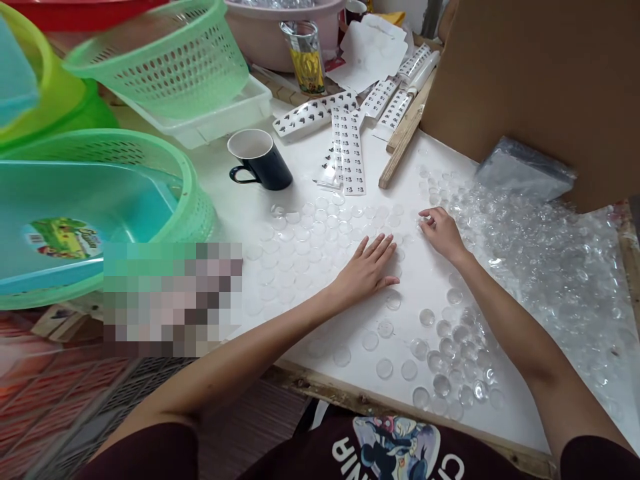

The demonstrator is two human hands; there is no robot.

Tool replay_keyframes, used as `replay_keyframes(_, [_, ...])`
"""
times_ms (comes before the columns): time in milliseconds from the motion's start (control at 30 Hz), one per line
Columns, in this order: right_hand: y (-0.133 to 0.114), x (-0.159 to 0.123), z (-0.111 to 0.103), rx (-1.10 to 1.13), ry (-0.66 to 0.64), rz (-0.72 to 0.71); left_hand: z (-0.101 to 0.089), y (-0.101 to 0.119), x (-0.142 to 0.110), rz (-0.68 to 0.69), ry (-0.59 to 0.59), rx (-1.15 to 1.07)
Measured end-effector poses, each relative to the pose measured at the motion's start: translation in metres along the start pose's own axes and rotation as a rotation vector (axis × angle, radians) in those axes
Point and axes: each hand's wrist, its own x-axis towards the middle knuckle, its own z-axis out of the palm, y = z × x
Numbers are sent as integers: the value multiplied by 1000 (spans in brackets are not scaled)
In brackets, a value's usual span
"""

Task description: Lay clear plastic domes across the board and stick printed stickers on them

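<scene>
While the left hand [371,270] rests palm down on the white worktop [305,163], its fingers extended and spread with nothing visibly grasped, the right hand [443,231] is positioned farther right, with its fingers bent and the tips drawn close together. The two hands are apart. Whether the right fingertips pinch a disc cannot be determined (clear material is hard to distinguish at that point).

The clear discs [303,234] occupy three zones: a close, flat array mainly to the left of and beyond the left hand; a loose, partly overlapping cluster [447,348] near the wooden edge [350,398] on the wearer's side; and a dense heap [545,267] at the right. Printed sticker strips [353,150] lie beyond the array, near a dark mug [274,165].

The step in hand appears to be laying discs flat in the array, the left hand seemingly steadying or levelling them. The next move, judged from this arrangement, calls for a fingertip hold on a single disc, placement beside its neighbours without overlap, and light pressure (smooth discs may slide readily).
</scene>
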Motion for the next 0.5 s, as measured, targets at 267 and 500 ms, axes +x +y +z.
replay_keyframes(267, [5,-29,-12,-39,-37,-92,5,7,33,66,-45,32])
replay_keyframes(500, [6,-46,-17,-42,-28,-92,0,18,49,94,-26,58])
